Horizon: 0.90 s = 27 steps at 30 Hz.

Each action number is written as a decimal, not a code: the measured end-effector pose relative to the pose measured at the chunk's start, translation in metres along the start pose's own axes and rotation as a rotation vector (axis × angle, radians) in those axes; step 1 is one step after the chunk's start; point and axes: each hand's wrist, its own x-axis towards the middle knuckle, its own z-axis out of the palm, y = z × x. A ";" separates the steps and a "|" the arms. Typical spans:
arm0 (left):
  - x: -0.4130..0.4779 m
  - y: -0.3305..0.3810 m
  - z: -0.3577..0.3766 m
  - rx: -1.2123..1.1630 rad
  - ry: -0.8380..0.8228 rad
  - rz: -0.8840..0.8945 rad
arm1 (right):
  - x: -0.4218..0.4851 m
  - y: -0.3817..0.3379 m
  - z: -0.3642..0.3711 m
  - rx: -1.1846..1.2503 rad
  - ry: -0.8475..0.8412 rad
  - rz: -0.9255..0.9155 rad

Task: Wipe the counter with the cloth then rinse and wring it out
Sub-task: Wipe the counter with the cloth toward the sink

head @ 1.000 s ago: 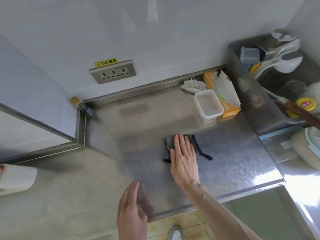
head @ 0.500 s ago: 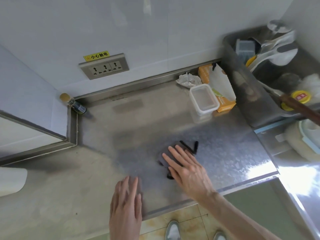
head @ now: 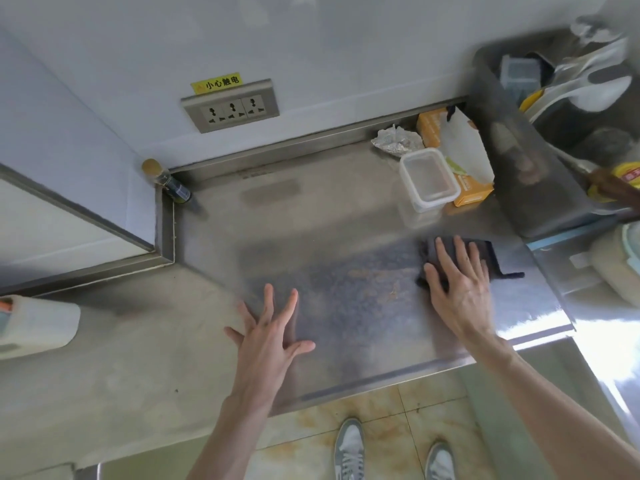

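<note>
Since half a second ago my right hand (head: 462,285) has swept the dark cloth (head: 485,258) rightward across the table (head: 214,341), fingers flat and spread on it. My left hand (head: 268,327) rests splayed beside. Wiping continues; next I'd gather the cloth toward the sink (head: 512,157).

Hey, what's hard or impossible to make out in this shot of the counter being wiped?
Head view only:
- Cloth: mostly under the right hand, so its full shape is hidden.
- Left hand: spread over the counter; whether it touches is unclear.
- Jug: cut off by the left edge.
- Sink: contents motion-blurred, not identifiable.
- Bottle: label too small to read.
</note>
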 end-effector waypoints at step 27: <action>0.007 -0.013 0.002 0.099 0.002 -0.004 | -0.055 -0.068 0.037 0.015 -0.016 -0.241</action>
